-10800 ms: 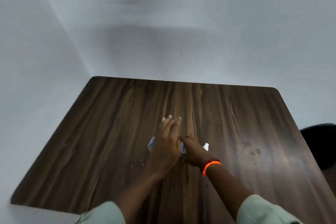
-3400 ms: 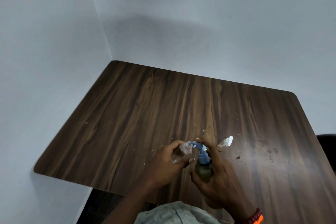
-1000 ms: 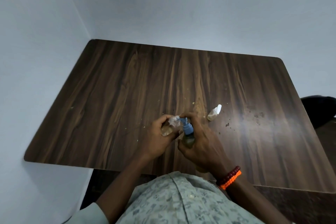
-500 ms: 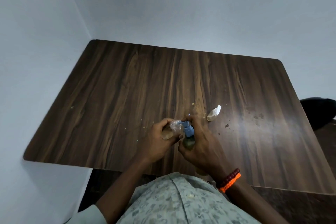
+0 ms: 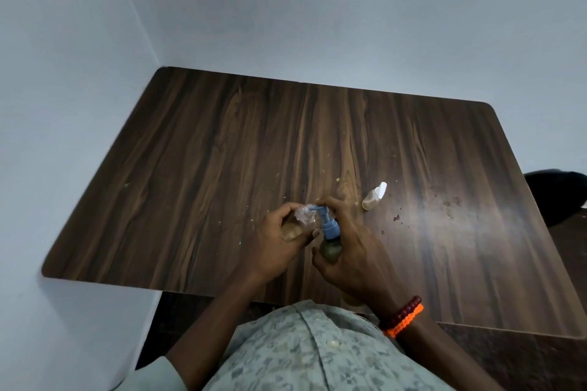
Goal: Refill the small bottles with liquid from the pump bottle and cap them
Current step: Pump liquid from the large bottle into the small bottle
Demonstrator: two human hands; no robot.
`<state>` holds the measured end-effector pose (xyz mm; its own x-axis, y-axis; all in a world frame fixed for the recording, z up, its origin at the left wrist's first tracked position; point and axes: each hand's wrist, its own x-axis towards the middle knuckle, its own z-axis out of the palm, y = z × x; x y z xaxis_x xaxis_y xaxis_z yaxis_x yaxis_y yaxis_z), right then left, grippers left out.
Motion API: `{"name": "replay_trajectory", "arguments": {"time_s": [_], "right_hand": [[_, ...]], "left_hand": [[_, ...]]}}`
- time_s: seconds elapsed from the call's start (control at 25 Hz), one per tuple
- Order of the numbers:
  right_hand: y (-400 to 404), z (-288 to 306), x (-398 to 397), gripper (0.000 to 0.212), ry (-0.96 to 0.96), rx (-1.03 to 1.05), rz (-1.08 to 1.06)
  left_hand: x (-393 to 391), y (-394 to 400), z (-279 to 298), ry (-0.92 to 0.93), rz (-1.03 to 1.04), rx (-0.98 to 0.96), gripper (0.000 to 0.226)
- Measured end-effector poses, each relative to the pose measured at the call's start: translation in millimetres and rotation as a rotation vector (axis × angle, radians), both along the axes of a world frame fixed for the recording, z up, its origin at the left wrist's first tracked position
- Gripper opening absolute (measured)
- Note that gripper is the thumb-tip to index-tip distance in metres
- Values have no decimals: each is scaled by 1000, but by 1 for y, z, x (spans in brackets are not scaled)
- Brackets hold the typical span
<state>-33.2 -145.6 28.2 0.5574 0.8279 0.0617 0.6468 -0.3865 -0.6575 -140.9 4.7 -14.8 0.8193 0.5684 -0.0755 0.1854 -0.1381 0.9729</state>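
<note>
Two hands met over the near middle of the desk, and the filling step was in hand. That dark wood desk was the largest thing before you, pushed into a pale corner, with crumbs and a few dark specks scattered on its right half.

Your right hand, the one with the red and orange bracelets, was wrapped round the body of the pump bottle, with a finger reaching up over the blue pump head. Your left hand gripped a small bottle, clear with tan liquid low in it, held tilted so its mouth met the blue nozzle. I could not tell whether liquid was running, or how full that bottle was.

Another small bottle lay on its side on the desk, a little beyond and to the right of your hands, white cap on and some tan liquid in it. By my reading that one was done, so you were on the second; whether more waited out of view I cannot say.

What the next move called for, as I judge it: keep the mouth hard against the nozzle, press in short strokes, and watch the level, since a slip would spill on the desk. Then you needed a cap. None lay loose in sight, so it may have been tucked in a hand.
</note>
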Motion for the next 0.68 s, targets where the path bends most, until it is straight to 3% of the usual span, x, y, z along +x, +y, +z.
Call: {"name": "replay_trajectory", "arguments": {"time_s": [0.24,0.4,0.68], "right_hand": [[0,-3,0,65,-22,-55,2],[-2,-1,0,76,-17,-19,3],[-1,-5,2,69,10,-37,11]], "left_hand": [[-1,0,-7,16,-5,-7,41],[0,0,-1,2,-3,10,47],[0,0,-8,5,-15,-15,38]]}}
